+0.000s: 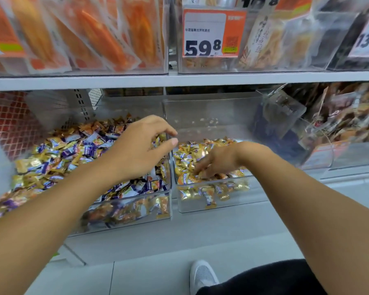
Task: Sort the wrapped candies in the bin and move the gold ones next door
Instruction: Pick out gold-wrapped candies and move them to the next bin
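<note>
Left hand [141, 145] hovered over the mixed bin [123, 211], grip released, fingers loosely curled holding nothing, seemingly ready to pick; right hand [217, 160] lay fingers-down among the gold candies [190, 156] in the neighbouring bin [200, 206], its grip hidden, cannot tell.

The right hand [218, 159] has its fingertips buried among the gold candies [192, 155], so any grip is hidden. Left of it, the mixed bin [136, 213] blurs and runs off the picture's edge.
</note>
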Demonstrator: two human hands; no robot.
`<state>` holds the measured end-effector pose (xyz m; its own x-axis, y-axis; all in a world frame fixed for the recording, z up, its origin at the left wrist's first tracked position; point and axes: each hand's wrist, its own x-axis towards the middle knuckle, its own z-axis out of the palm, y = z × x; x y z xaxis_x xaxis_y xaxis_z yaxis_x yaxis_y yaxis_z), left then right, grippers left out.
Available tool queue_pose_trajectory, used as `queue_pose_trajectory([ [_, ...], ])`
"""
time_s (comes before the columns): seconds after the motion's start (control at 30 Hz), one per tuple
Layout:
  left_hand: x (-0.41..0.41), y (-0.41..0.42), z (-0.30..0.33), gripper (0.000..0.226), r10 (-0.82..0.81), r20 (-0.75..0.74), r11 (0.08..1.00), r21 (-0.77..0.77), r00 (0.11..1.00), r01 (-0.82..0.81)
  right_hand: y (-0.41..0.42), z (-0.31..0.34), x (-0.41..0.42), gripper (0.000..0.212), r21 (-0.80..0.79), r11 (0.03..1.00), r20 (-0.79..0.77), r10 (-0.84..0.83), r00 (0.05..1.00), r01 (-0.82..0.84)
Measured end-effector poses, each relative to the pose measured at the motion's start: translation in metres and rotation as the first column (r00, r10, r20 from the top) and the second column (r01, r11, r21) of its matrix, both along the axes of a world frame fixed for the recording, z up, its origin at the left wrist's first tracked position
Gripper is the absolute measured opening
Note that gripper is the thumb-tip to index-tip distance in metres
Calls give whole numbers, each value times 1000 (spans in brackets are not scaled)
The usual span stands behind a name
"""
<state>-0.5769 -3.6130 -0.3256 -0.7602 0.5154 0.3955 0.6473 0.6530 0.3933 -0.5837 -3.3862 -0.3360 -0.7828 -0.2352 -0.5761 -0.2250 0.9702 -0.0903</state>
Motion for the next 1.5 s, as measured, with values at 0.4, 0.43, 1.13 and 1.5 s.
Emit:
queue_pose_trajectory([
  [0.4,8,-165,13,21,366,123,885,-352,922,-304,-139,54,51,11,-439,743,-785,-43,619,-505],
  [0.43,12,-178,11,25,393,177,872,-382,903,-305,-158,45,47,12,-380,774,-702,115,703,-506],
  [1.13,10,-220,-21,18,409,242,903,-245,880,-352,-239,7,6,33,-164,854,-565,328,757,-493],
  [1.5,9,-221,-42,16,422,144,871,-339,895,-356,-267,-11,11,30,83,825,-532,511,675,-559],
])
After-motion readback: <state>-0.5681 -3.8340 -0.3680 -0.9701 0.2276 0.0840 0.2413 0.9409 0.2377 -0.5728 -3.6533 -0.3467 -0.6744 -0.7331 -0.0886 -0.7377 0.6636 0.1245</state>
